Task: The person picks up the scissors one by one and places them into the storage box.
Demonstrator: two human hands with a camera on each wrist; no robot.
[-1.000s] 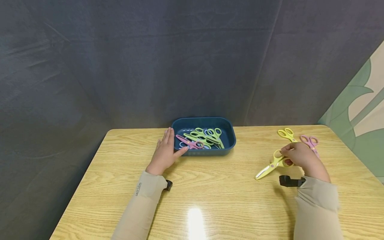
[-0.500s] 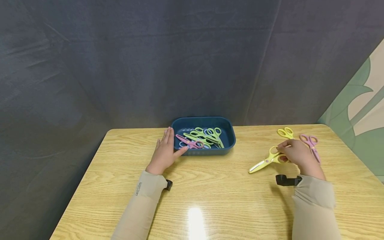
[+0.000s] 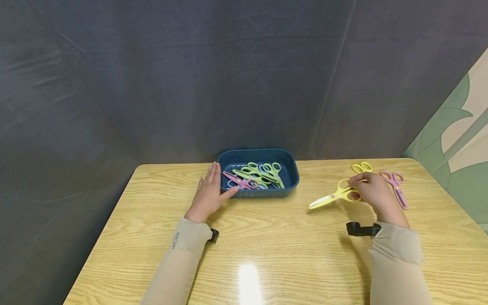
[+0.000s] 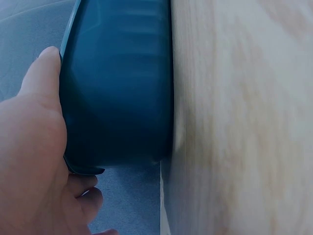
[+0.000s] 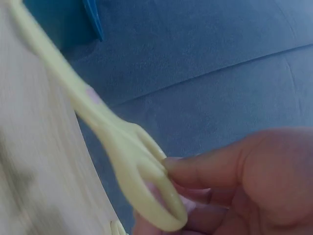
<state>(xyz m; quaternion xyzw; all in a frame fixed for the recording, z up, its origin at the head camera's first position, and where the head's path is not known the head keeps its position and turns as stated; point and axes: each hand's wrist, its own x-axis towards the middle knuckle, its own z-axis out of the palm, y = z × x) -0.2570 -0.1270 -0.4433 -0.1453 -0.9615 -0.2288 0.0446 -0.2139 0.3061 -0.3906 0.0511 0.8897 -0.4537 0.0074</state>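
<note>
My right hand (image 3: 375,195) pinches a pair of yellow scissors (image 3: 332,198) by the finger loops, lifted off the table with the blades pointing left. The right wrist view shows the thumb and fingers on one loop of these scissors (image 5: 110,129). My left hand (image 3: 207,192) rests on the near left corner of a dark blue tray (image 3: 267,193), fingers straight along its left end and thumb over the front rim. Inside the tray lie pink scissors (image 3: 244,183) and several green scissors (image 3: 272,170), with bits of blue ones underneath. The tray's side wall (image 4: 117,88) fills the left wrist view.
Behind my right hand, pink scissors (image 3: 397,186) and another yellow pair (image 3: 361,167), partly hidden, lie on the wooden table (image 3: 289,245). A dark grey cloth (image 3: 244,84) hangs along the table's back edge.
My right hand has moved left and away from me, raising the yellow scissors off the table. More of the pink scissors on the right now shows. My left hand and the tray stay put.
</note>
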